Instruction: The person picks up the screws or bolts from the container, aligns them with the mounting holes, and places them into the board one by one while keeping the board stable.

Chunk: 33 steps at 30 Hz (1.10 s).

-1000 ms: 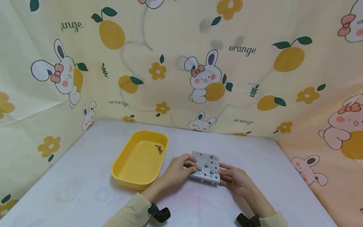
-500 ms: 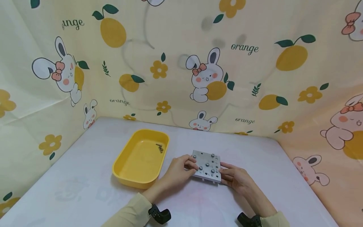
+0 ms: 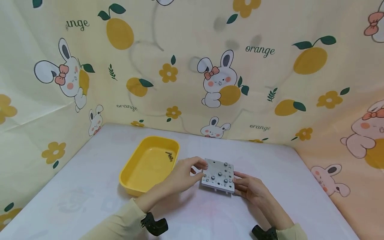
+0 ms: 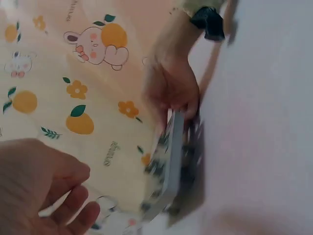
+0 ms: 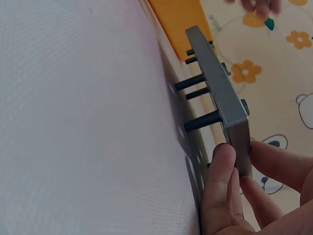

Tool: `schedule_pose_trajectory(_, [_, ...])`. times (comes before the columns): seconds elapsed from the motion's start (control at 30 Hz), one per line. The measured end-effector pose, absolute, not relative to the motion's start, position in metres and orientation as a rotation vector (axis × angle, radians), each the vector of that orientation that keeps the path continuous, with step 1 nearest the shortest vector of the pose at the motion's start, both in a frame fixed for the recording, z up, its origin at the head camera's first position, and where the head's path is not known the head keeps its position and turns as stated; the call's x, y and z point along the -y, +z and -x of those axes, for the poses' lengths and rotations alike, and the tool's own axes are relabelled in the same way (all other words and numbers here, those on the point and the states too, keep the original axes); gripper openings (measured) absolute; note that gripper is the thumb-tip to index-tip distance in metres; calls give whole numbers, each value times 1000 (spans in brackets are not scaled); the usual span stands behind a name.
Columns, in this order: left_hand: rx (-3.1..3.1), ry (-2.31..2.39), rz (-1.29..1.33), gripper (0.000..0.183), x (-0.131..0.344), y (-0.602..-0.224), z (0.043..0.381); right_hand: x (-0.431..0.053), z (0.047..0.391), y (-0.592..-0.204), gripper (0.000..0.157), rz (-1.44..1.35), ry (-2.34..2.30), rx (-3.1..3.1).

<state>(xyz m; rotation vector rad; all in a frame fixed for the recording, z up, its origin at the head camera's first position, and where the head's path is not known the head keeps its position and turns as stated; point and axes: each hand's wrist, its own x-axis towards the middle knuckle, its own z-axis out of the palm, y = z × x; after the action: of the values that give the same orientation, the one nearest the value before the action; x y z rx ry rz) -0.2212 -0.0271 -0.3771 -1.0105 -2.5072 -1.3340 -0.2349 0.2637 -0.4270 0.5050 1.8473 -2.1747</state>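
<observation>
Right hand (image 3: 253, 190): pinched the metal plate (image 3: 216, 166) at its right edge.
Left hand (image 3: 183, 175): loosely curled, nothing visible in it, just beside the plate's left edge.
Plate position: right of the yellow tray (image 3: 143, 168), above the surface (image 3: 270, 166), screws (image 5: 203, 121) protruding underneath.
Steadying: keeping it level, grip clear of the screws, probably worked best.
Room: left forearm (image 3: 147, 200) crowded the tray's near corner; more room lay rightward.

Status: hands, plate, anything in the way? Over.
Right hand gripping metal plate by right edge. Left hand apart from it, appears empty. Bolts through plate, shanks protruding below. Yellow tray near left hand, screws inside.
</observation>
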Motion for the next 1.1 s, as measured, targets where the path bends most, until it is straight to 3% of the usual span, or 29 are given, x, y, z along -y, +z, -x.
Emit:
schedule_pose_trajectory(0.33, [2592, -1053, 1134, 23, 89, -342, 235, -272, 229, -428, 61, -513, -2170, -1853])
schedule_pose_trajectory(0.77, [2804, -1140, 1039, 19, 148, -353, 297, -270, 229, -430, 63, -495, -2181, -1822])
schedule_pose_trajectory(1.1, [2953, -1243, 1112, 21, 151, -371, 336, -265, 236, -428, 63, -466, -2160, -1834])
